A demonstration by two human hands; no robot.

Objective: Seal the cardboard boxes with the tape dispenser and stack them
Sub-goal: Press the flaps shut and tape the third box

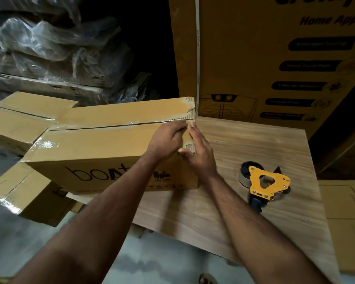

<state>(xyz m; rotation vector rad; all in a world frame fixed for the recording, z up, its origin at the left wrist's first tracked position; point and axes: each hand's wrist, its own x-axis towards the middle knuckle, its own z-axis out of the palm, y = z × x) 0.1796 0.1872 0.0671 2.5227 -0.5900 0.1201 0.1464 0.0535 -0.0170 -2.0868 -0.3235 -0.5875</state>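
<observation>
**Both hands flat on the right end of the taped box**

Left hand (pixel 168 138): lies palm down on the top of the cardboard box (pixel 103 146) at its right end. Fingers (pixel 179 128) are loosely bent and close together, tips reaching the centre seam. They press on the surface; nothing is pinched.

Right hand (pixel 200 148): fingers straight and together, laid along the box's right-hand top edge, tips pointing toward the far corner. The thumb (pixel 186 151) is spread away from them and rests on the box top just under the left hand. The two hands are almost touching.

Box: long, brown, flaps closed, "boAt" printed on the near side. Clear tape (pixel 111 127) runs along the seam away from the fingertips to the left. Contents cannot be seen. The box sits on a wood-grain table (pixel 254 144).

Tape dispenser (pixel 264 183): yellow frame, dark handle, lying on the table to the right of the right wrist, apart from both hands.

Around: a tall printed carton (pixel 264 58) stands just beyond the fingertips, against the far end of the box. A second closed box (pixel 21 119) lies left of the taped one, and another box (pixel 23 199) sits lower, on the floor side. Plastic-wrapped bundles (pixel 49 42) are stacked far left in shadow.
</observation>
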